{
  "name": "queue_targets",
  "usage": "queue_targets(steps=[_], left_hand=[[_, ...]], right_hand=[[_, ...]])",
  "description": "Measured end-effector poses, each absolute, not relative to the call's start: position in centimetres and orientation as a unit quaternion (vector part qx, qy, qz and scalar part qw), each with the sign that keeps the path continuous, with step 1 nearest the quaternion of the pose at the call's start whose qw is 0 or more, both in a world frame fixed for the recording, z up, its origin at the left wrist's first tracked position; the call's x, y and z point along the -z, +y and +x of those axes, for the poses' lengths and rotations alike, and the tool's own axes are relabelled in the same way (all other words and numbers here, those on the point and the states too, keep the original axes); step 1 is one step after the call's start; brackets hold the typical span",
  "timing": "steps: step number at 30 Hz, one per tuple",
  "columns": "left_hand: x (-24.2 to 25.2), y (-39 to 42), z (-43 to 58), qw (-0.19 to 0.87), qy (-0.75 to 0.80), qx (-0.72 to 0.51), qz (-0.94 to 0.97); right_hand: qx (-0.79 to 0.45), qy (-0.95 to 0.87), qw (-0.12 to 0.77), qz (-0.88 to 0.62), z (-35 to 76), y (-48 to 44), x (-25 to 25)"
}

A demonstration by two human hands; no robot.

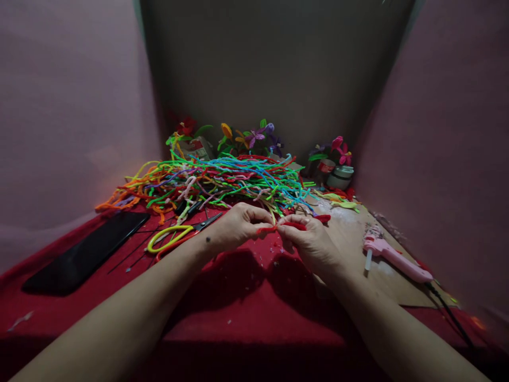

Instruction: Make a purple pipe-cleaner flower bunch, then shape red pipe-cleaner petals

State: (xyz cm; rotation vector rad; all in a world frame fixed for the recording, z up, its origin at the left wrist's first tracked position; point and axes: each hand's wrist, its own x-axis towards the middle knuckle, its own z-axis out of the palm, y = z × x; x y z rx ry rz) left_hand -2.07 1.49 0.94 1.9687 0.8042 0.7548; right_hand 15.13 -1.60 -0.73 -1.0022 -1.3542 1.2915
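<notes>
A red pipe cleaner [295, 225] is stretched between my two hands above the red tablecloth. My left hand [243, 225] pinches one end of it between thumb and fingertips. My right hand [310, 241] grips the other part, and the fingertips of both hands nearly meet. Part of the pipe cleaner is hidden by the fingers. Just left of my left wrist lie scissors [170, 239] with yellow and orange handles. Behind both hands is a large heap of colourful pipe cleaners [222, 180].
A pink glue gun [397, 260] with a cord rests on a cardboard sheet [350, 265] at right. A black phone or tablet [85, 252] lies at left. Pipe-cleaner flowers [256, 135] and a jar [340, 176] stand at the back, with pink cloth [445, 159] at the sides.
</notes>
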Motion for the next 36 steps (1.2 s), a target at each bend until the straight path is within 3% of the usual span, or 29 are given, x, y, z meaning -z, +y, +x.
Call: queue_targets(steps=[3,5,13,17,21,25,28,31,33,36], left_hand=[[-1.1,1.1,-2.0,0.215,0.289,-0.326,0.874],[-1.2,0.9,-2.0,0.189,0.281,-0.336,0.879],[-1.0,1.3,-2.7,0.653,0.302,-0.242,0.651],[-0.4,1.4,-2.8,0.733,0.278,-0.149,0.603],[-0.5,1.3,-2.6,0.747,0.265,-0.163,0.587],[-1.2,1.0,-2.3,0.632,0.313,-0.2,0.681],[-1.2,0.6,-1.7,0.416,0.354,-0.229,0.806],[-0.4,0.1,-1.1,0.098,0.342,-0.259,0.898],[0.2,-0.2,-0.9,-0.053,0.3,-0.245,0.92],[0.4,-0.5,-0.9,-0.088,0.279,-0.249,0.923]], right_hand=[[-0.622,-0.511,0.471,-0.361,15.4,-1.1,0.9],[-0.669,-0.494,0.45,-0.325,15.8,-0.9,1.0],[-0.563,-0.612,0.424,-0.358,16.1,-1.8,0.5],[-0.518,-0.643,0.427,-0.369,15.9,-2.1,0.1],[-0.481,-0.673,0.428,-0.363,15.9,-2.2,-0.1],[-0.397,-0.702,0.445,-0.389,15.7,-2.1,0.0],[-0.379,-0.677,0.461,-0.432,15.5,-1.8,0.4],[-0.482,-0.589,0.465,-0.451,15.4,-1.2,0.9],[-0.612,-0.496,0.449,-0.422,15.4,-0.8,1.2],[-0.713,-0.401,0.436,-0.375,15.5,-0.5,1.5]])
